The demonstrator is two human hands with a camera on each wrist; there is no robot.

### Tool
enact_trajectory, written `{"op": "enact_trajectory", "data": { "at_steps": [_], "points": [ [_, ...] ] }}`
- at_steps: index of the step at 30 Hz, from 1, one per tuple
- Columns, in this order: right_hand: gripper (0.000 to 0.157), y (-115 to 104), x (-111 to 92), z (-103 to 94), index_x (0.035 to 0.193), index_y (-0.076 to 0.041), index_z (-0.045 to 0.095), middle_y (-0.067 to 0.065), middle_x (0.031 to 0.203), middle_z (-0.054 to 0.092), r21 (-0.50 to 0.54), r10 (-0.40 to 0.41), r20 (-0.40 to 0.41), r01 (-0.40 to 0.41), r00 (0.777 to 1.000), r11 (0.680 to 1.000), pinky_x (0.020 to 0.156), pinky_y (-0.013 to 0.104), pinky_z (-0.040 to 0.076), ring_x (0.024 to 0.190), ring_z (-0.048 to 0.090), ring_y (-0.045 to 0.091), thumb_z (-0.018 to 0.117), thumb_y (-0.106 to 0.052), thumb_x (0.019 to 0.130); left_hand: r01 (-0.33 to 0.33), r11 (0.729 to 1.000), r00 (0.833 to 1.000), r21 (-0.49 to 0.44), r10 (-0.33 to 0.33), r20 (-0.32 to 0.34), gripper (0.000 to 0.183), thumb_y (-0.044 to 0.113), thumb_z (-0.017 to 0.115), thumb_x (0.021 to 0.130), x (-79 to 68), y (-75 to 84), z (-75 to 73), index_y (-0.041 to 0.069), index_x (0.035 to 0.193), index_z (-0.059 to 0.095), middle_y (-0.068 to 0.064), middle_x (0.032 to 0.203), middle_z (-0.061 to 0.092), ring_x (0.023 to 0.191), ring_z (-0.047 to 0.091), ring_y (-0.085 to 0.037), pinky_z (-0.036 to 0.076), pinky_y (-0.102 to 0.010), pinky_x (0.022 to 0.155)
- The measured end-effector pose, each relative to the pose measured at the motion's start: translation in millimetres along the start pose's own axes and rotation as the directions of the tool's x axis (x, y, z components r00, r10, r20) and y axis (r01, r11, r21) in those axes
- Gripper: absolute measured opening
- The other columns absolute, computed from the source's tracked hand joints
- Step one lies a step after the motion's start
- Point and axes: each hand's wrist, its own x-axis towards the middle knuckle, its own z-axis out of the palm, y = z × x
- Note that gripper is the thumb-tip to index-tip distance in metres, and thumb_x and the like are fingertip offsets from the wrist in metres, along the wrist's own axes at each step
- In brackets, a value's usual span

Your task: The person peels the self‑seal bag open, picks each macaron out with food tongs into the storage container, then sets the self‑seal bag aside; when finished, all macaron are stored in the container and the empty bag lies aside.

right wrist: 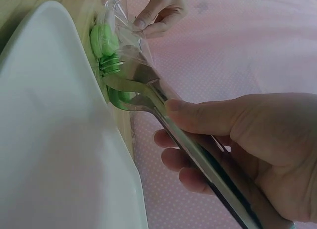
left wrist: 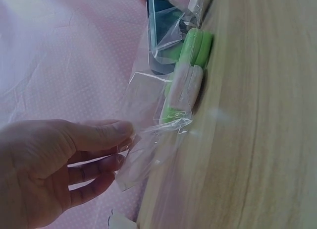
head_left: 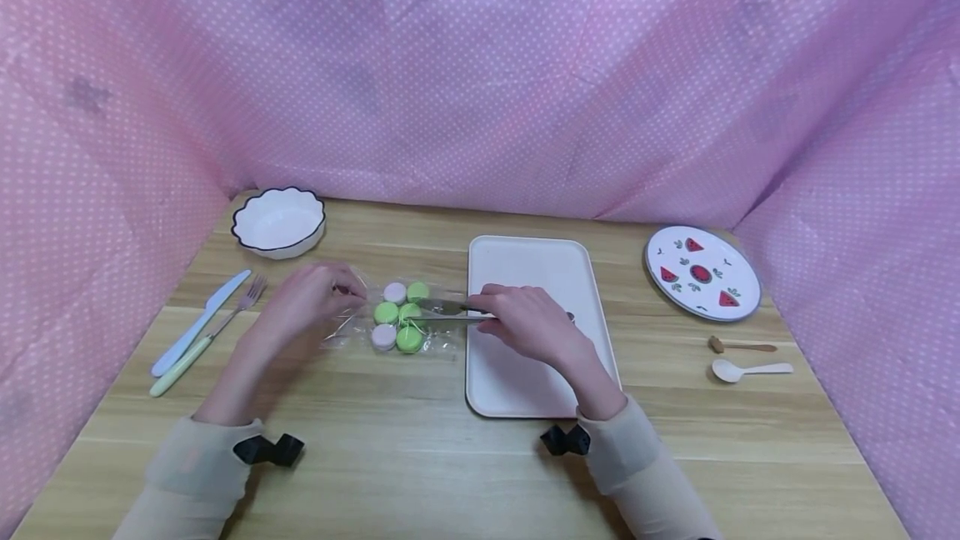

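Note:
A clear plastic bag (left wrist: 141, 97) holding several green macarons (head_left: 409, 340) and pale lilac macarons (head_left: 383, 337) lies on the table. My left hand (head_left: 311, 298) pinches the bag's left edge between thumb and fingers, lifting that edge. My right hand (head_left: 525, 319) grips metal serving tongs (right wrist: 173, 120), one end pronged like a fork. The tongs' tips reach into the bag from the right, at the green macarons (right wrist: 105, 40). Whether the tips clasp a macaron, I cannot tell. Beneath my right hand lies a white rectangular tray (head_left: 528, 261).
A scalloped white bowl (head_left: 279, 219) stands at the back left. A blue-handled knife (head_left: 198, 327) and green-handled fork (head_left: 187, 357) lie left. On the right are watermelon-patterned plates (head_left: 701, 261), a small brown-headed wooden stick (head_left: 742, 347) and a pale spoon (head_left: 750, 370).

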Motion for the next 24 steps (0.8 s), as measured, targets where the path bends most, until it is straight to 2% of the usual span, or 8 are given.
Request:
{"op": "enact_trajectory", "data": {
  "at_steps": [9,24],
  "points": [
    [0.033,-0.5,2.0,2.4,0.117,-0.029,0.063,-0.015,0.082,0.055,-0.003,0.004,0.005,-0.004,1.0,1.0,0.052,0.024,0.038,0.06,0.047,0.007,0.069,-0.027,0.085,-0.015,1.0,1.0,0.02,0.016,-0.016,0.008,0.019,0.076,0.078,0.4,0.2,0.1,0.024,0.084,0.075,0.011,0.087,0.071,0.086,0.067,-0.012,0.051,-0.037,0.078],
    [0.031,0.1,1.0,-0.4,0.117,-0.028,0.063,-0.014,0.082,0.056,0.001,0.01,0.031,-0.01,0.999,1.0,0.052,0.024,0.039,0.06,0.048,0.006,0.069,-0.027,0.086,-0.002,1.0,1.0,0.017,0.002,0.0,0.009,0.017,0.076,0.078,2.5,-1.6,-0.1,0.023,0.085,0.076,0.009,0.089,0.072,0.092,0.066,-0.016,0.049,-0.04,0.081]
  ]
}}
